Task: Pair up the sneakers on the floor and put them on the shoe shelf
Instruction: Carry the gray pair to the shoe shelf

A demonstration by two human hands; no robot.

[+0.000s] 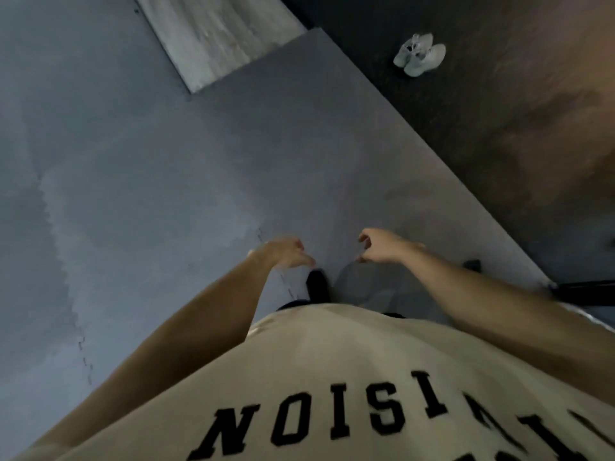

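Note:
A pair of white sneakers (418, 54) stands side by side on the dark carpet at the upper right, far from me. My left hand (289, 252) hangs in front of my body with loosely curled fingers and holds nothing. My right hand (377, 245) is held out beside it, fingers loosely curled, also holding nothing. Both hands hover over the grey foam floor mat (166, 178). No shoe shelf is in sight.
A pale wood-look panel (213, 38) lies at the top left of the mat. Dark carpet (499, 128) fills the right side. My dark foot (317, 286) shows below my hands. A black object (585, 291) sits at the right edge.

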